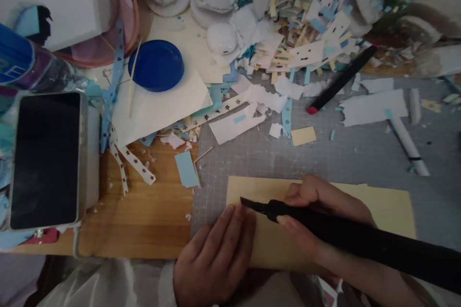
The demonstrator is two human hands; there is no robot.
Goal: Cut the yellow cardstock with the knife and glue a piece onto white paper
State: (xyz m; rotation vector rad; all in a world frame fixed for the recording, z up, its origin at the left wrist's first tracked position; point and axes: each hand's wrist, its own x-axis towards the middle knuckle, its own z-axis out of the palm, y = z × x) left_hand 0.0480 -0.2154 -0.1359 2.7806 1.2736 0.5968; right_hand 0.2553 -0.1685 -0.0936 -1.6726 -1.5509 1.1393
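A sheet of pale yellow paper (pixel 391 208) lies on the grey cutting mat (pixel 360 153) at the table's front edge. My left hand (pixel 218 256) lies flat on the left end of this sheet, its fingers stretched out close together and pressing down. A long black craft knife (pixel 334 235) is gripped in my right hand (pixel 333 199), thumb on one side and curled fingers on the other. Its dark blade points left over the sheet, right by my left fingertips. Whether the blade tip touches the paper I cannot tell.
Behind the mat is a heap of cut paper pieces (pixel 298 48). A black pen (pixel 340 81) and a white pen (pixel 408 146) lie on the mat. Further left are a blue round lid (pixel 156 66), a phone (pixel 46 160) and a bottle (pixel 32 60).
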